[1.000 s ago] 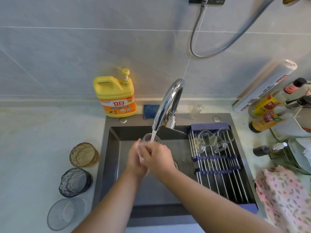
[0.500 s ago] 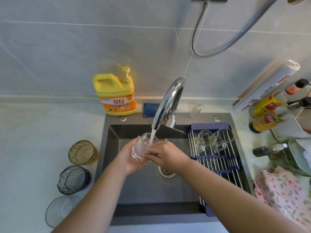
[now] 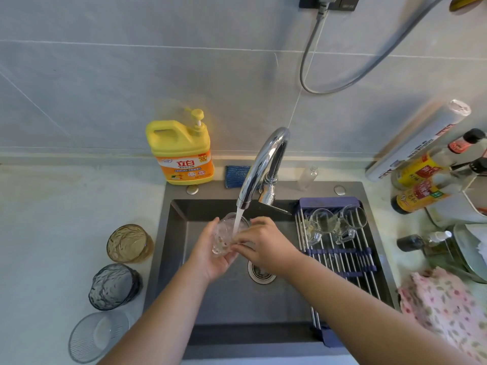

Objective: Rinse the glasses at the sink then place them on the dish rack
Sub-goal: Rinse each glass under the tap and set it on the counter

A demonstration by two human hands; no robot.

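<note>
Rinsing step, by the look of it. Clear glass [image 3: 226, 236] is over the far middle of the sink [image 3: 184, 272], mouth up and tipped slightly, with the faucet [image 3: 263, 164] running a stream straight into it.

Handling, judged: small, light, rigid and breakable. The wall looks patterned, which should help grip, but wet glass over a hard basin will be slippery. Best held round the body, low, not by the rim.

Left hand [image 3: 210, 255] comes in from near left, palm up, fingers cupped round the lower part of the glass. Right hand [image 3: 264, 246] reaches from near right, knuckles up, fingers curled against the right side of the glass, thumb toward the rim. Both are closed on it.

Dish rack [image 3: 342, 262] spans the sink's right side, just beside the right hand, with two clear mugs [image 3: 333, 225] at its far end.

On the table [image 3: 52, 233], left of the sink: amber glass [image 3: 129, 243], grey glass [image 3: 113, 285], ribbed clear glass [image 3: 97, 335], apparently waiting.
</note>
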